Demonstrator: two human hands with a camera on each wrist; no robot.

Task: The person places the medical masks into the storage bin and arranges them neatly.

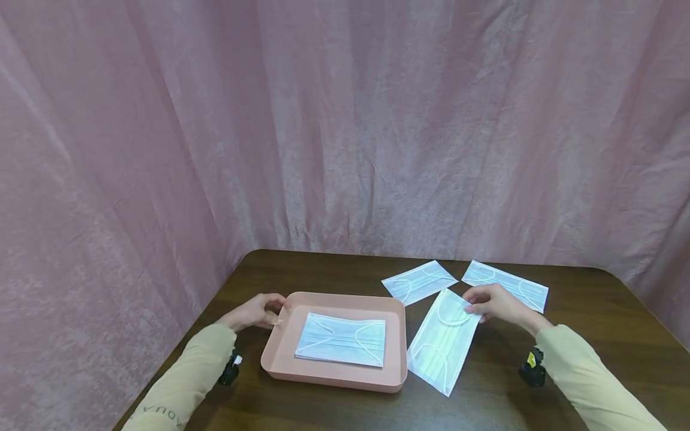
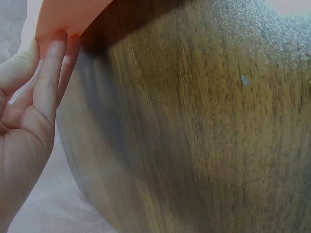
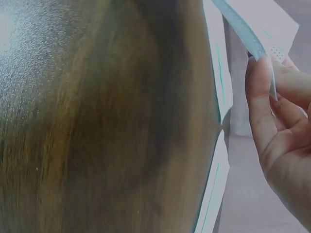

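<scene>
My left hand (image 1: 261, 311) grips the left rim of a shallow pink tray (image 1: 334, 383); the left wrist view shows thumb and fingers on either side of its wall (image 2: 73, 17). A light blue face mask (image 1: 339, 338) with white ear loops lies flat inside the tray. To the right of the tray, my right hand (image 1: 496, 304) pinches another face mask (image 1: 444, 341) by its upper right edge, and this mask slants down toward the tray's right side. In the right wrist view the thumb and fingers close on the edge of the held mask (image 3: 257, 39).
Two more face masks lie on the dark wooden table (image 1: 345, 413) behind the held one: one mask (image 1: 417, 282) at back centre, another mask (image 1: 507, 284) beyond the right hand. A pink curtain (image 1: 345, 131) hangs behind the table's far edge.
</scene>
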